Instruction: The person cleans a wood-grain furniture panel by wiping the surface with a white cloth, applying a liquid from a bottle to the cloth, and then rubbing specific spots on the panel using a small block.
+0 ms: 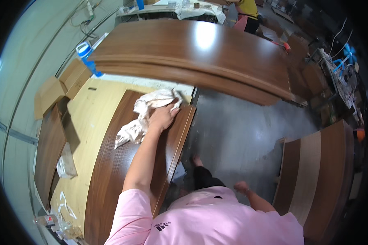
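My left hand (162,118) presses a crumpled white cloth (155,99) with brownish stains onto the far part of a dark brown wood-grain panel (114,126). Its fingers are bent over the cloth's right-hand edge, and the rest of the cloth trails toward the near left. The panel lies flat on a pale wooden worktop (86,107), with a lipped edge along its right side. Well off to the right, my right hand (242,187) hangs over the grey floor, touching nothing. Its fingers look curled closed, with nothing visible in them.
A stack of brown panels (171,49) spans the far side, beside a blue bottle (86,53). More panels (331,163) stand at right. Cardboard boxes (49,96), a leaning board (49,151) and plastic bottles (65,228) line the left. Another person (248,14) stands far back.
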Available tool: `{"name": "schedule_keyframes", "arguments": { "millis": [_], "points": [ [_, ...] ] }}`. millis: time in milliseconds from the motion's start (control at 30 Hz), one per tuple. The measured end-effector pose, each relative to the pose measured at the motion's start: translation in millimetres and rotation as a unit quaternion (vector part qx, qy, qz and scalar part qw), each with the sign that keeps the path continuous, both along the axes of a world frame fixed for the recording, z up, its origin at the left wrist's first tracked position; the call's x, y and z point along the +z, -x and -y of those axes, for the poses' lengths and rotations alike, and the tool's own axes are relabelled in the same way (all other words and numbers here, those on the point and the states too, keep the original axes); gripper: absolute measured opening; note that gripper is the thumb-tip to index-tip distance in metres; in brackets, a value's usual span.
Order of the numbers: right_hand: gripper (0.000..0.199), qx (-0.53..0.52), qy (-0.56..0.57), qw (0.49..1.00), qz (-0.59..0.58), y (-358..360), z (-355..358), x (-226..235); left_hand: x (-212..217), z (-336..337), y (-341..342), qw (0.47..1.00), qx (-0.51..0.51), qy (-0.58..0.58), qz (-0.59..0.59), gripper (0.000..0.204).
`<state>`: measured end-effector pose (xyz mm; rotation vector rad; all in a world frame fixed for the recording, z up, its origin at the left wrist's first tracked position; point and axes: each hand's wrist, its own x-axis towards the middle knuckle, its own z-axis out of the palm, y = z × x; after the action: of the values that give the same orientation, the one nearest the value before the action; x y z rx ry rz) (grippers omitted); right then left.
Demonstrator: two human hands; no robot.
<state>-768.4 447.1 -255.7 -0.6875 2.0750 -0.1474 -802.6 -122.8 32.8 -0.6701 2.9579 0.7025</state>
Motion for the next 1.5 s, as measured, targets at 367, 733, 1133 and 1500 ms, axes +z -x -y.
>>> {"name": "schedule_keyframes", "arguments": {
  "millis": [367, 733, 1133, 1500],
  "points": [
    [0.019, -0.14, 0.15, 0.96, -0.189, 162.5, 151.3, 77.5, -48.9, 152.5, -69.3, 0.949, 0.273, 0.138, -0.073, 0.05],
    [0.017, -0.018, 0.582, 0.813, -0.019, 168.6, 500.9, 269.8, -36.6, 55.2, -300.2, 0.854, 0.503, 0.121, 0.056, 0.051],
    [0.053, 0.096, 0.356, 0.924, -0.099, 91.8, 710.4, 266.3, -20.2, -294.1, -394.1, 0.73, 0.628, 0.269, 0.01, 0.044],
    [0.059, 0.08, 0.27, 0.944, -0.17, 117.4, 752.9, 253.0, -25.4, -296.9, -331.0, 0.236, 0.792, -0.181, -0.533, 0.04]
  ]
}}
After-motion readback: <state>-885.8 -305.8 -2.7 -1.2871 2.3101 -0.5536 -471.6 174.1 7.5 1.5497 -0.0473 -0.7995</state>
